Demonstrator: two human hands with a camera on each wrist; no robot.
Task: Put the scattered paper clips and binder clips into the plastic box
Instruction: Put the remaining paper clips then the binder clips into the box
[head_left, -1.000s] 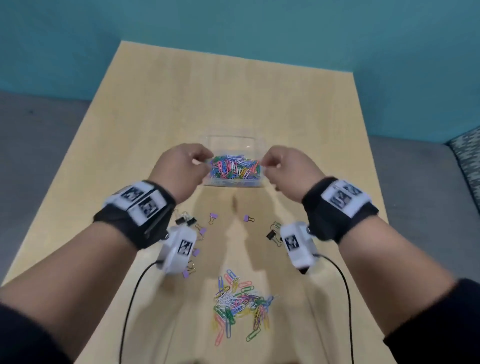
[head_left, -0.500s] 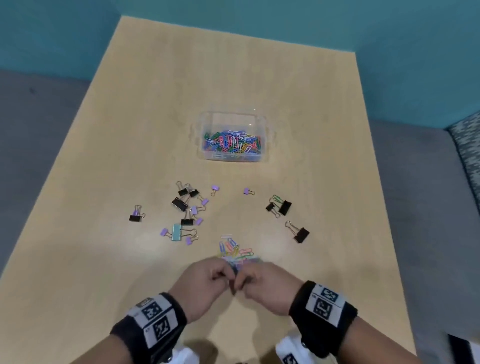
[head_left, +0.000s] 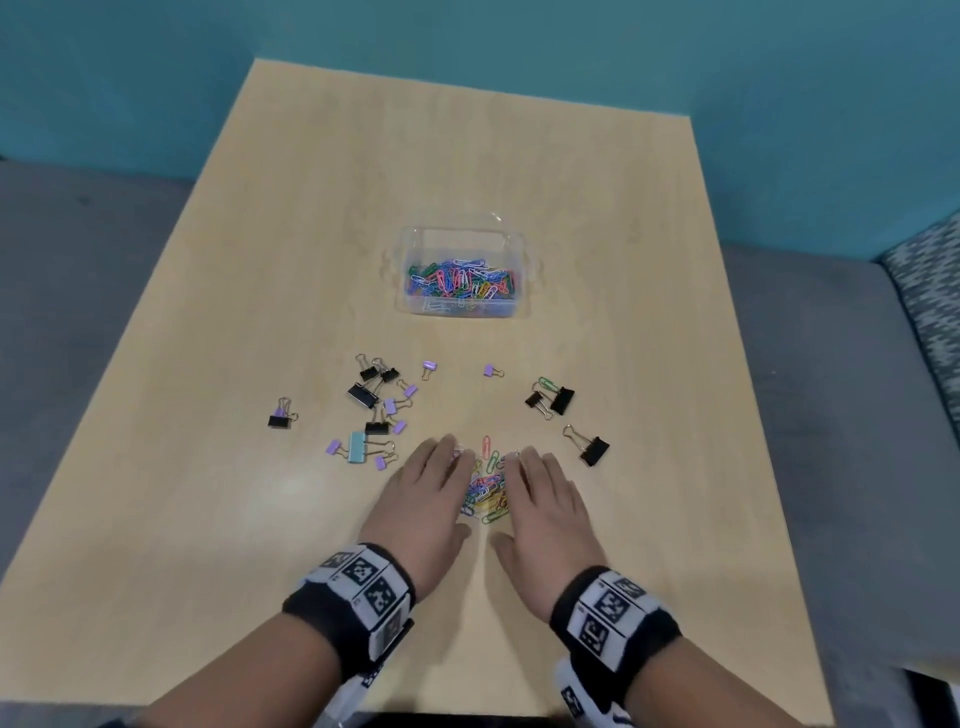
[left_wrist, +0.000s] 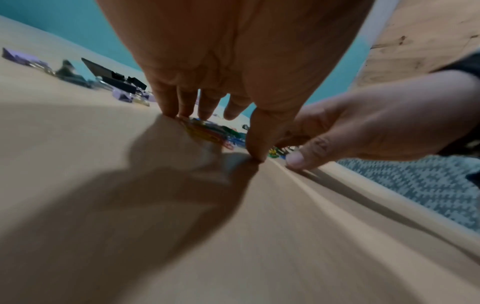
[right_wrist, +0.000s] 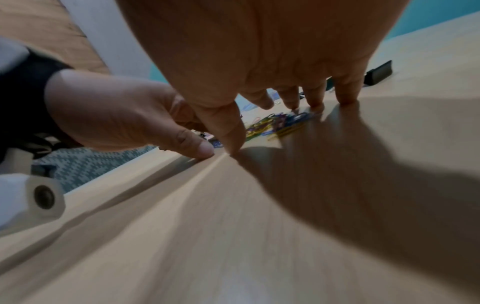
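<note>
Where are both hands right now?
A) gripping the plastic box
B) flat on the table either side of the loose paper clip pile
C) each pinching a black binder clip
B: the left hand and right hand lie open, flanking the paper clip pile; the plastic box sits apart, farther up the table.

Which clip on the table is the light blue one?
The light blue binder clip, lying left of the left hand. The other binder clips are black or purple, and it is wider than the purple ones beside it.

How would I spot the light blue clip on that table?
Start at the clear plastic box mid-table and come toward the left hand. Just left of its fingertips lies the light blue binder clip. Its neighbours are black or purple.
</note>
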